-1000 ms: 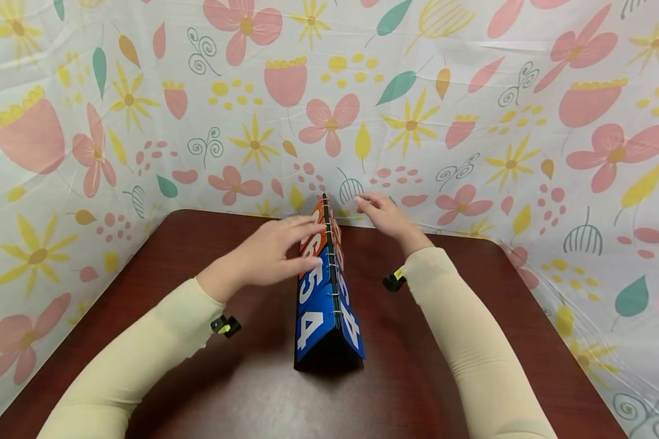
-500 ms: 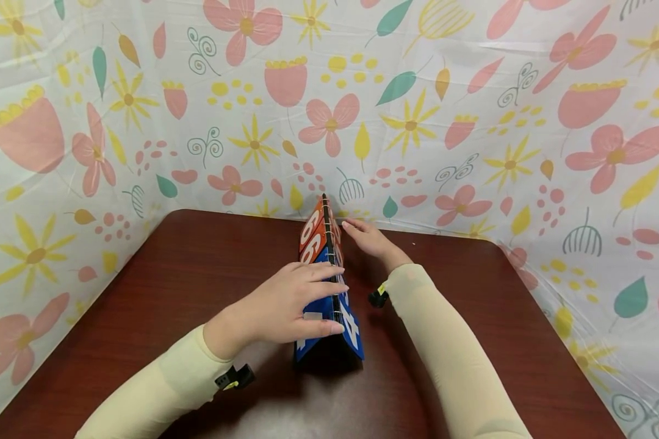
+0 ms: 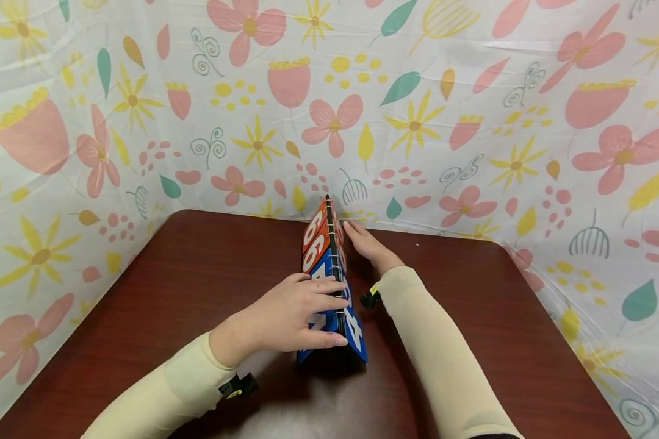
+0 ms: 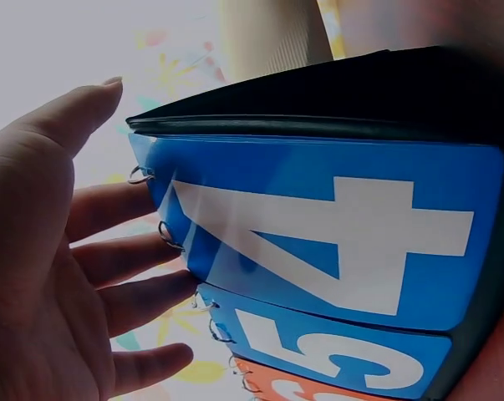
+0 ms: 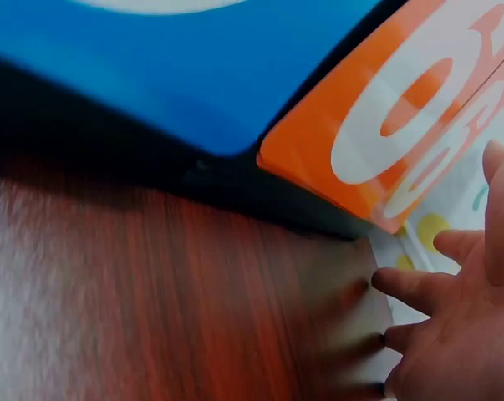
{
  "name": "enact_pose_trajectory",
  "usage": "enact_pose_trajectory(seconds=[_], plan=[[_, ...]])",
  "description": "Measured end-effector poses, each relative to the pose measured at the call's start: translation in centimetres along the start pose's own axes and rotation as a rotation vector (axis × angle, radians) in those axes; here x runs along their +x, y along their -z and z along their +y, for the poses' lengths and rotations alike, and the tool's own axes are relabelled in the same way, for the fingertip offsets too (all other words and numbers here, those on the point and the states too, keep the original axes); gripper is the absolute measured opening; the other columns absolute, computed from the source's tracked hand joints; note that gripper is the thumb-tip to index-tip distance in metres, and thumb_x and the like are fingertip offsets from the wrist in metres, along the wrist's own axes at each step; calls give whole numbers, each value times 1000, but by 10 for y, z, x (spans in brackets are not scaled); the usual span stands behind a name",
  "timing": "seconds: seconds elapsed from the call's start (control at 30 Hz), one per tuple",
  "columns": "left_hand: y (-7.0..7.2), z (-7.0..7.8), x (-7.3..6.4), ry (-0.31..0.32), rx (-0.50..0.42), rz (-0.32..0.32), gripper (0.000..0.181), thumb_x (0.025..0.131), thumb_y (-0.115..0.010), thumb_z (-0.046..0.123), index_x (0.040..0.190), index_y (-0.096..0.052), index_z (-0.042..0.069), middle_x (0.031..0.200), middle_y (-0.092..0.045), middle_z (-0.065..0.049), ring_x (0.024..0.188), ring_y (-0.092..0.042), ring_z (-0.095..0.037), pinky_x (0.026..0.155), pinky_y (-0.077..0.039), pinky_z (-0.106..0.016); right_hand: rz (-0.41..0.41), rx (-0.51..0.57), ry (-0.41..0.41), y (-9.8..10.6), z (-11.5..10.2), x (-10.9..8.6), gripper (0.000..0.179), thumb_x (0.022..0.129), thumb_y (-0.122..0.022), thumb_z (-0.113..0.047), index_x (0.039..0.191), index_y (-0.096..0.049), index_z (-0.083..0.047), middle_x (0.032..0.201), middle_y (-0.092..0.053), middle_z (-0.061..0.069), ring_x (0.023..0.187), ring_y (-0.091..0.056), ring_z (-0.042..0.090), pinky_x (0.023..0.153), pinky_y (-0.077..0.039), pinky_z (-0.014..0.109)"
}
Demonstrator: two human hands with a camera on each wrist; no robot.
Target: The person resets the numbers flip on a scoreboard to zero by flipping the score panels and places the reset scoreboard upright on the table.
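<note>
- The far edge of the dark red table (image 3: pixel 225 262) runs along a flowered curtain (image 3: pixel 198 110); the left and right edges spread apart toward the near side.
- The number board (image 3: pixel 334 253) stands like a tent in the middle of the table, its length going from near to far, and its far end is near the far edge.
- Wide table surface lies on the left of the board and also on the right; some surface remains before its near end.
- The left hand (image 3: pixel 293 314) is over the near part of the board, its fingers apart and straight, reaching across the top ridge. If they touch it, I cannot tell.
- In the left wrist view, these fingers are close to the metal rings (image 4: pixel 170 235) of the blue cards (image 4: pixel 318 225), and the thumb stands away.
- The right hand (image 3: pixel 369 245) is just beside the far right side of the board, near the orange cards (image 5: pixel 402 125), its fingers apart and holding nothing.
- In the right wrist view, a gap shows between its fingers and the board.
</note>
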State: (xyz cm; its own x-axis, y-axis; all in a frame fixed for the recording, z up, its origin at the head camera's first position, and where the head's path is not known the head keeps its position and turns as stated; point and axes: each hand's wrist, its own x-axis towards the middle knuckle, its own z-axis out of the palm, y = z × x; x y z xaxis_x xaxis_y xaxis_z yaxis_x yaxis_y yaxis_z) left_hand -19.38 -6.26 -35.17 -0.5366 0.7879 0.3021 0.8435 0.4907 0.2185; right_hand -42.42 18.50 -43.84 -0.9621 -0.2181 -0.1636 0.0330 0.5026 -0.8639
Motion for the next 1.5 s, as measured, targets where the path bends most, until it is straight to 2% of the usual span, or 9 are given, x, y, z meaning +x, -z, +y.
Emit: enact_pose_trajectory(seconds=[0.2, 0.43, 0.7, 0.83, 0.97, 1.1, 1.23, 1.33, 1.5], plan=[[-2, -1, -1, 5, -13, -7, 57, 96, -58, 65, 139, -67, 28, 155, -55, 5, 149, -46, -16, 115, -41, -53, 19, 46, 5, -9, -7, 7, 72, 105, -39, -63, 165, -26, -24, 170, -26, 9, 158, -24, 33, 127, -18, 59], [-3, -3, -2, 14, -26, -8, 56, 96, -58, 66, 139, -67, 30, 155, -54, 6, 150, -45, -16, 115, -41, -52, 113, 126, -45, -12, -11, 12, 72, 100, -52, -64, 157, -44, -21, 163, -40, 11, 152, -35, 33, 126, -24, 55], [-2, -3, -2, 19, -18, -15, 56, 97, -57, 65, 139, -67, 29, 155, -54, 6, 150, -45, -16, 115, -41, -52, 177, 96, -29, -10, -14, 9, 64, 97, -62, -56, 146, -59, -13, 155, -51, 14, 142, -46, 32, 123, -34, 51], [-2, -3, -2, 18, -17, -17, 56, 96, -58, 65, 139, -66, 29, 156, -54, 6, 150, -45, -16, 115, -41, -51, 234, 114, -37, -8, -14, 7, 60, 95, -69, -49, 138, -65, -7, 147, -57, 16, 132, -52, 32, 117, -41, 51], [-2, -3, -2, 21, -20, -23, 56, 97, -57, 65, 140, -66, 30, 156, -53, 7, 150, -44, -15, 115, -41, -52, 274, 140, -100, -5, -12, 7, 60, 91, -76, -47, 135, -66, -7, 138, -63, 17, 119, -61, 32, 106, -52, 50], [-2, -3, -2, 22, -18, -27, 57, 97, -56, 66, 140, -65, 30, 156, -53, 7, 150, -44, -14, 115, -41, -52, 279, 247, -168, 0, -8, 5, 65, 88, -81, -44, 137, -63, -6, 129, -68, 15, 106, -69, 26, 94, -59, 44], [-2, -3, -2, 16, -15, -24, 57, 97, -56, 66, 140, -66, 30, 155, -53, 7, 150, -44, -14, 115, -41, -52, 265, 393, -265, 5, -4, 5, 65, 84, -85, -41, 133, -60, -6, 105, -75, 7, 81, -72, 18, 80, -61, 34], [-2, -3, -2, 14, -13, -19, 57, 97, -55, 67, 140, -65, 30, 155, -53, 7, 150, -44, -15, 114, -42, -52, 228, 462, -330, 9, -1, 6, 60, 84, -85, -41, 127, -60, -8, 84, -74, 0, 67, -69, 13, 69, -60, 29], [-2, -3, -2, 8, -5, -13, 58, 97, -55, 68, 140, -66, 30, 155, -54, 6, 150, -45, -15, 113, -43, -53, 190, 512, -370, 12, 4, 9, 52, 86, -84, -39, 123, -63, -10, 78, -73, -3, 66, -68, 12, 67, -59, 27]])
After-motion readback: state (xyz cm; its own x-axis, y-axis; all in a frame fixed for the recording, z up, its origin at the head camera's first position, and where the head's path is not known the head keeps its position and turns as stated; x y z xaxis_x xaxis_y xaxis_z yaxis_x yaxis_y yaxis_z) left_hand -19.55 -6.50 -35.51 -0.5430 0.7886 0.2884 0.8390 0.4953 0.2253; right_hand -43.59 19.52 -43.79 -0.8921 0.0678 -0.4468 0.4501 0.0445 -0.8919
